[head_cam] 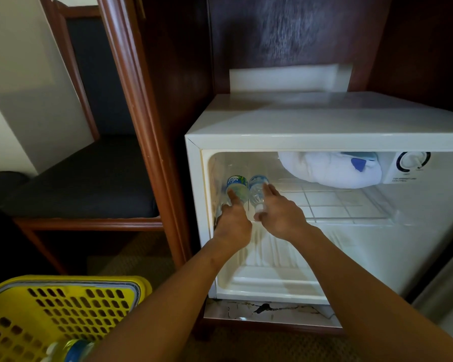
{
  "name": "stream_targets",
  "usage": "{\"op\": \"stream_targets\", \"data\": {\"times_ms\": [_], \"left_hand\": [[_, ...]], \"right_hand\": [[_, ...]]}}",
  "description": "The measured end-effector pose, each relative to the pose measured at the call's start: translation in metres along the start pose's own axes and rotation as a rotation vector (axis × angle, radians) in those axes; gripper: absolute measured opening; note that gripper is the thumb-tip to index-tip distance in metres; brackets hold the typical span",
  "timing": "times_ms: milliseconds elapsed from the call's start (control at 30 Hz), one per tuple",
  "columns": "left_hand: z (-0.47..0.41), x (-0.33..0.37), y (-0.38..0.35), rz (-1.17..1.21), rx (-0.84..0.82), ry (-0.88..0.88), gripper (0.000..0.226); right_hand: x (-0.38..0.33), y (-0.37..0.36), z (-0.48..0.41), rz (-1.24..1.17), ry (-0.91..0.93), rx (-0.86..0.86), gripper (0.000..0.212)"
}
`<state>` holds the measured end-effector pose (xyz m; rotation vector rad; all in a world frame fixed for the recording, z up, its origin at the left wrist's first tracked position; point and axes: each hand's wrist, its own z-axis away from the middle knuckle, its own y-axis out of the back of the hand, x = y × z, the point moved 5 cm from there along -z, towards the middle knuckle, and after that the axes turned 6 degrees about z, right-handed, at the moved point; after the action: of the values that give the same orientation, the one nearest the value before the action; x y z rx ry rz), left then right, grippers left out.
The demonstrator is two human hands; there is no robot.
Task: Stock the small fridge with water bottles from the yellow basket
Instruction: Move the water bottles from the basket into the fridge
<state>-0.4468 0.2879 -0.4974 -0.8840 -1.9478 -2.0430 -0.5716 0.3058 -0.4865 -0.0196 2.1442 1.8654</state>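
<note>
The small white fridge stands open in a wooden cabinet. Two clear water bottles with blue labels lie side by side at the left end of its wire shelf, caps toward me. My left hand rests on the left bottle, fingers stretched along it. My right hand touches the right bottle with straight fingers, its white cap by my thumb. The yellow basket sits at the lower left with a bottle lying in it.
A frosted white freezer box and a thermostat dial fill the fridge's upper right. The fridge door's edge shows at the far right. A dark cushioned wooden chair stands to the left, past the cabinet post.
</note>
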Motion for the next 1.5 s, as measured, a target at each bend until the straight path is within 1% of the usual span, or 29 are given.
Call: {"op": "stream_targets", "data": {"times_ms": [133, 233, 367, 433, 500, 600, 733, 767, 833, 900, 1000, 1100, 1200, 1267, 1333, 1367, 1433, 1467, 1500], "left_hand": [[0.032, 0.003, 0.008, 0.010, 0.011, -0.068, 0.084], [0.064, -0.006, 0.016, 0.098, 0.013, -0.108, 0.083], [0.124, -0.034, 0.038, 0.158, 0.078, -0.163, 0.069], [0.154, -0.056, 0.054, 0.164, 0.160, -0.169, 0.058], [0.178, -0.085, 0.068, 0.120, 0.245, -0.147, 0.048], [0.207, -0.147, 0.087, 0.035, 0.286, -0.040, 0.042], [0.233, -0.238, 0.102, -0.067, 0.241, 0.124, 0.039], [0.243, -0.273, 0.108, -0.090, 0.221, 0.185, 0.038], [0.249, -0.316, 0.104, -0.123, 0.128, 0.258, 0.037], [0.258, -0.363, 0.099, -0.128, -0.012, 0.329, 0.038], [0.274, -0.422, 0.081, -0.098, -0.261, 0.368, 0.039], [0.286, -0.463, 0.060, -0.147, -0.454, 0.404, 0.044], [0.289, -0.488, 0.038, -0.158, -0.561, 0.436, 0.055], [0.289, -0.496, 0.024, -0.169, -0.624, 0.432, 0.059], [0.286, -0.497, 0.014, -0.204, -0.650, 0.404, 0.058], [0.285, -0.496, 0.010, -0.232, -0.655, 0.387, 0.058], [0.281, -0.494, 0.005, -0.309, -0.658, 0.344, 0.061], [0.280, -0.493, 0.003, -0.347, -0.656, 0.319, 0.066], [0.279, -0.491, 0.000, -0.377, -0.651, 0.294, 0.071]], "right_hand": [[-0.013, 0.013, 0.030, -0.050, -0.003, 0.168, 0.060], [-0.027, 0.017, 0.063, -0.100, 0.022, 0.225, 0.049], [-0.057, 0.003, 0.108, -0.154, 0.078, 0.171, 0.038], [-0.081, -0.009, 0.129, -0.175, 0.133, 0.145, 0.035], [-0.109, -0.021, 0.147, -0.198, 0.202, 0.115, 0.032], [-0.167, -0.050, 0.170, -0.220, 0.309, 0.025, 0.028], [-0.236, -0.096, 0.189, -0.187, 0.426, -0.113, 0.028], [-0.263, -0.114, 0.195, -0.187, 0.472, -0.167, 0.028], [-0.287, -0.133, 0.201, -0.167, 0.514, -0.256, 0.028], [-0.315, -0.157, 0.207, -0.108, 0.556, -0.362, 0.029], [-0.353, -0.201, 0.215, 0.048, 0.624, -0.560, 0.035], [-0.377, -0.240, 0.221, 0.210, 0.673, -0.726, 0.033], [-0.381, -0.282, 0.217, 0.416, 0.644, -0.864, 0.037], [-0.375, -0.312, 0.209, 0.517, 0.552, -0.909, 0.040], [-0.366, -0.332, 0.198, 0.553, 0.366, -0.881, 0.052], [-0.359, -0.337, 0.195, 0.508, 0.232, -0.858, 0.063], [-0.348, -0.344, 0.190, 0.387, -0.025, -0.816, 0.093], [-0.345, -0.347, 0.189, 0.345, -0.093, -0.797, 0.101], [-0.342, -0.350, 0.189, 0.326, -0.134, -0.775, 0.103]]}}
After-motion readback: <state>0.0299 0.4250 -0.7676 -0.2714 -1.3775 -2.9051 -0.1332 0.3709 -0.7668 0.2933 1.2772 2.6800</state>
